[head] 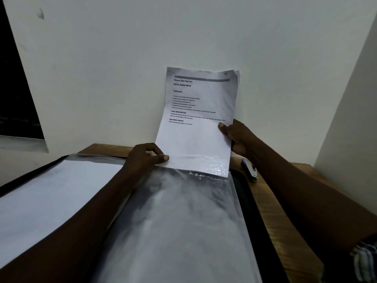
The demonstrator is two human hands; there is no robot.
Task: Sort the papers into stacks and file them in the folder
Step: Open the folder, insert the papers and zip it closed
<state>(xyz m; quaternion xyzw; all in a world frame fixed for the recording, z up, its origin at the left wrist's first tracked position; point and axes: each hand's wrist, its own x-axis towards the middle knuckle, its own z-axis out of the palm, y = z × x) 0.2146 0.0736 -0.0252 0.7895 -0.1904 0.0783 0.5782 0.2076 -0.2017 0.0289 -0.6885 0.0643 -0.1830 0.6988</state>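
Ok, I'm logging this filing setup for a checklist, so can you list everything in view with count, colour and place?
wall: one, white, behind everything
table: one, brown wood, against the wall
folder: one, black, open on the table
clear sleeve: one, transparent, folder's right half
plain sheet: one, white, folder's left half
printed sheet: one in front, perhaps more behind, white with black text, upright, bottom edge in the clear sleeve's mouth
stapler: one, blue and silver, on the table right of the folder
left hand: one, pinching the clear sleeve's mouth
right hand: one, gripping the printed sheet's right edge
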